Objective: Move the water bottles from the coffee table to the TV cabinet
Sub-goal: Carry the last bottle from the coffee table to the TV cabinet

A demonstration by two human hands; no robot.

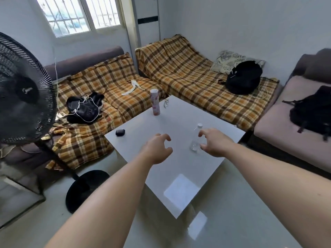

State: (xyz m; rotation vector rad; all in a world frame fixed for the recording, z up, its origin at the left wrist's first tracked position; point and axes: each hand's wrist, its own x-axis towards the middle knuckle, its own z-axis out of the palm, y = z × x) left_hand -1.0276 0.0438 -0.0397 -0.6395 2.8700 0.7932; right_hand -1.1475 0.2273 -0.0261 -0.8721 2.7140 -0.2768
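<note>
A clear plastic water bottle (196, 138) with a white cap stands on the white coffee table (179, 169), toward its right side. My right hand (213, 142) hovers just right of it, fingers curled and apart around the bottle without closing on it. My left hand (157, 149) hangs above the table's middle, fingers spread, holding nothing. A tall pink patterned bottle (155, 102) stands upright at the table's far edge, well beyond both hands. The TV cabinet is not in view.
A small black case (120, 132) lies near the table's left edge, glasses (166, 103) at its far edge. Plaid-covered sofas with black bags (243, 76) wrap around the far sides. A black standing fan (21, 86) rises at the left, its round base (86, 190) on the floor.
</note>
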